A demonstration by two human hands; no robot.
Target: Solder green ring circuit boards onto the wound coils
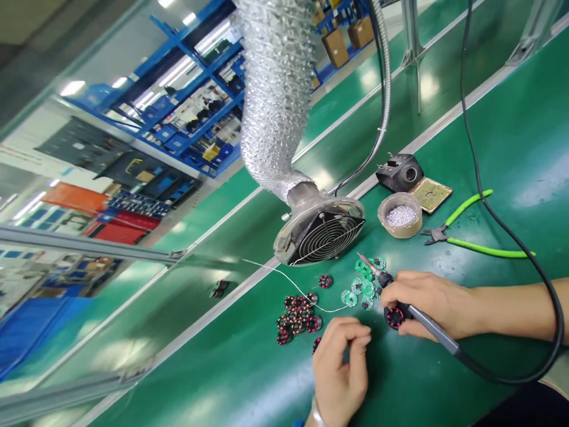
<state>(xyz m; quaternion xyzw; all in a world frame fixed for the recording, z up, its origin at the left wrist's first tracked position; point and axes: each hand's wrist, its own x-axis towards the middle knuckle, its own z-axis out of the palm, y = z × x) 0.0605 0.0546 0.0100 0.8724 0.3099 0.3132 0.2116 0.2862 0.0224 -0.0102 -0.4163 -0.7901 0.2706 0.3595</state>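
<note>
Soldering iron [432,328] and wound coil [393,318] are being clamped in the right hand [438,301] at centre right, while the left hand [340,363] is pinching fingertips together at bottom centre, so keeping the tip [368,262] off the windings is likely mattering most.

I am seeing a smooth, glossy green bench top [213,362], shining with pale glare, while a dull silvery metal rail [438,131] is edging it. Above, a crinkled foil duct [278,89] is glinting all over, meeting a clear, plastic-looking hood [287,234] and a fan guard [326,240] of thin metal wire. I am gripping a soldering iron [433,329] with a smooth grey handle and dull metal tip; its black cable [544,367] is looking rubbery. The pliers [438,233] are showing plastic-like, bright green handles and a greyish metal head. A matt tub [402,225] is holding shiny silvery bits. Behind, cardboard boxes [335,47] are looking matt.
</note>
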